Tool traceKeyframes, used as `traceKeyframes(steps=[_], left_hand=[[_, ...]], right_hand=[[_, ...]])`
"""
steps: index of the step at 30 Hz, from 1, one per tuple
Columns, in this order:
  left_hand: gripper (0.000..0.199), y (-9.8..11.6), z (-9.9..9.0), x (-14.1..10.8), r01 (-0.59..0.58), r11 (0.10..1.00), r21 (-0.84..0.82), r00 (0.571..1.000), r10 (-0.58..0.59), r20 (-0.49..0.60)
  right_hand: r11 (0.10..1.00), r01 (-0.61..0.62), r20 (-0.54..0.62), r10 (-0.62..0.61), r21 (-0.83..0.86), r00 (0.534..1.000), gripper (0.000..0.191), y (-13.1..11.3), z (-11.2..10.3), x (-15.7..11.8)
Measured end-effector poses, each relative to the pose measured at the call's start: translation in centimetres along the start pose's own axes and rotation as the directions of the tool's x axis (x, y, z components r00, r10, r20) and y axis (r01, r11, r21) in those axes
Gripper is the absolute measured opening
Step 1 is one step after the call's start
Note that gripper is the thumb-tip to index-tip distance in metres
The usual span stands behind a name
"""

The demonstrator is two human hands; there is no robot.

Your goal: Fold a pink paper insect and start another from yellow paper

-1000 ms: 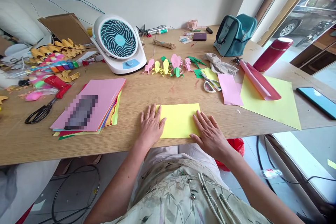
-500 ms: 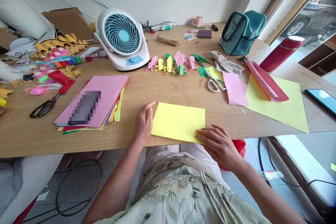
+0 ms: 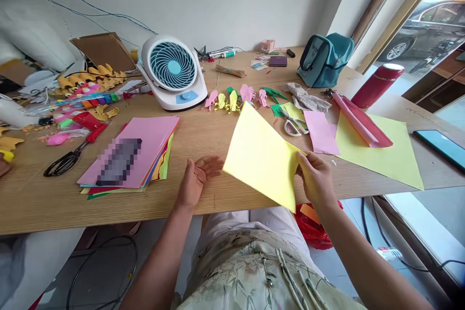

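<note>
A yellow paper sheet [image 3: 261,157] is lifted and tilted above the table's front edge. My right hand [image 3: 317,174] pinches its right edge between thumb and fingers. Just left of the sheet, my left hand [image 3: 199,179] is open, palm turned up and fingers spread, holding nothing. Behind the sheet stand small pink, yellow and green folded paper figures [image 3: 233,100], partly hidden by it. White-handled scissors [image 3: 295,125] lie beyond its right side, near a pink paper piece [image 3: 321,131].
At left are a paper stack [image 3: 156,128] with a blurred dark object and black-handled scissors [image 3: 65,162]. A fan [image 3: 174,70] stands behind. At right are a larger yellow sheet [image 3: 392,162], red bottle [image 3: 378,86], teal bag [image 3: 325,60] and phone [image 3: 441,145]. Another person's hand shows far left.
The yellow sheet has risen off the table and tilted, now gripped by my right hand at its right edge. My left hand has come away from it and turned palm up.
</note>
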State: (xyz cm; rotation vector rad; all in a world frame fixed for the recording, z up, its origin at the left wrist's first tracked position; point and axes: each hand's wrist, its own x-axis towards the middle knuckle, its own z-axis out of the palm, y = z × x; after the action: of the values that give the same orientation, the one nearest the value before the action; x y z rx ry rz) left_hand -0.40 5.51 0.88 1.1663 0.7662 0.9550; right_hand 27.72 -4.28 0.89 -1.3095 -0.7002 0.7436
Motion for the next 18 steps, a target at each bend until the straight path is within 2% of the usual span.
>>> traceKeyframes(steps=[3, 7, 12, 18], left_hand=[[0.082, 0.2, -0.1, -0.2, 0.106, 0.994, -0.018, 0.985, -0.103, 0.135], [0.089, 0.2, -0.1, -0.3, 0.171, 0.985, 0.022, 0.953, -0.171, 0.248], [0.082, -0.4, -0.4, -0.1, 0.152, 0.986, 0.064, 0.943, -0.165, 0.29], [0.076, 0.4, 0.0, 0.4, 0.164, 0.971, 0.172, 0.921, -0.213, 0.325]], right_hand=[[0.997, -0.013, -0.009, 0.013, -0.081, 1.0, 0.026, 0.6, 0.5, 1.4], [0.96, 0.091, 0.023, -0.088, -0.266, 0.996, 0.026, 1.0, 0.8, 2.6], [0.819, 0.206, 0.108, -0.176, -0.536, 0.979, 0.023, 1.3, 0.2, 3.9], [0.714, 0.27, 0.201, -0.182, -0.646, 0.963, 0.023, 1.3, 0.0, 5.7]])
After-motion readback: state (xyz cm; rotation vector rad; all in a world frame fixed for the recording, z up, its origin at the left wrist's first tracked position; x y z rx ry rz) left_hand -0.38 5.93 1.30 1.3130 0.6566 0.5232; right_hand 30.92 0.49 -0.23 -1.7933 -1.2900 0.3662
